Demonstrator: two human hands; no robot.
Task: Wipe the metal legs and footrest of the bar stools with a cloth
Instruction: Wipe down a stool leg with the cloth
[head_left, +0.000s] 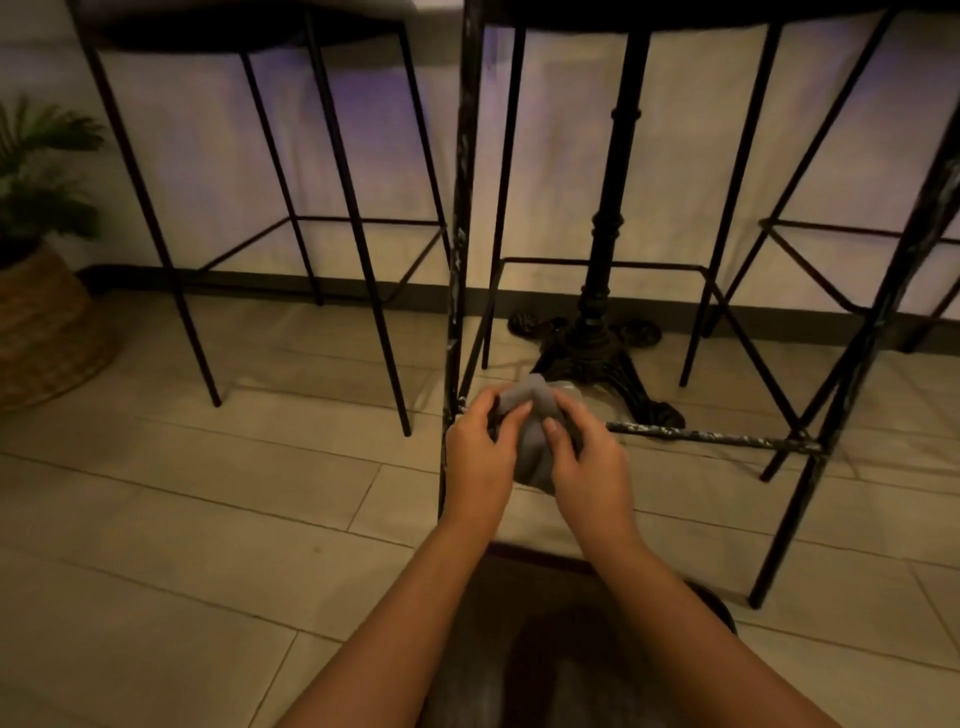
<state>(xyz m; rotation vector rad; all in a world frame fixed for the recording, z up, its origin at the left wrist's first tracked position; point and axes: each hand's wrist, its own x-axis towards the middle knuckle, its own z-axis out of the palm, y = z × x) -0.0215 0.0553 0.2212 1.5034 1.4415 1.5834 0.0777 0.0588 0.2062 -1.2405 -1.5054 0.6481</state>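
Wiping step: the front footrest (711, 436) of the nearest bar stool (460, 208) looks to be in hand, at its left end by the leg.
Cloth (530, 447): grey, bunched over that bar.
Left hand (480, 452): fingers curled round the cloth.
Right hand (584, 457): fingers curled on it too.
Next: cloth probably needs to be slid right along the scuffed bar, grip kept snug.
Other stools: two more seen behind, not yet reached.

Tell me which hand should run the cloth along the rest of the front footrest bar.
Probably the right hand. Both hands grip the grey cloth at the left end of the footrest bar, beside the near leg. The bare bar runs off to the right, so the left hand would have to cross over.
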